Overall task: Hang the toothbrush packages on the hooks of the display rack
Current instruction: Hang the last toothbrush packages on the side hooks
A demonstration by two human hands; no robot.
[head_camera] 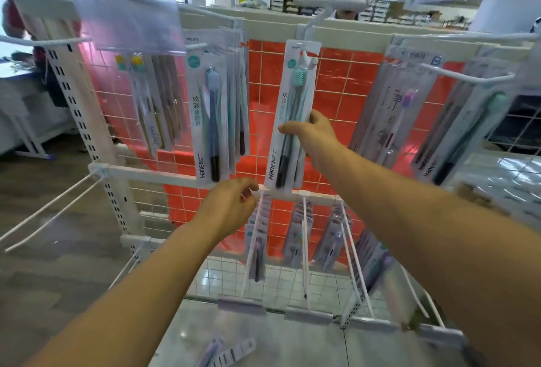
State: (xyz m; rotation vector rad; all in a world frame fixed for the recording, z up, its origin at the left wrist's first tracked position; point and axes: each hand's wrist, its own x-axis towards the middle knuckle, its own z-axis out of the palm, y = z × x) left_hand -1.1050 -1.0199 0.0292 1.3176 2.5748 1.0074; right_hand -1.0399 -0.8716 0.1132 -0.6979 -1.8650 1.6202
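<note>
Right hand (311, 132) grips a toothbrush package (292, 114) on its hook (307, 57) — left hand's (231, 205) grip unclear.

Shop: display rack (181, 174) of toothbrush packages (209, 120)

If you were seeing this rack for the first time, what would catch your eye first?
The bright red backing behind the white grid fills the centre. In front of it, the right hand grips a toothbrush package hanging from the upper middle hook. Below, the left hand reaches to the crossbar, and more packages hang to the left.
</note>
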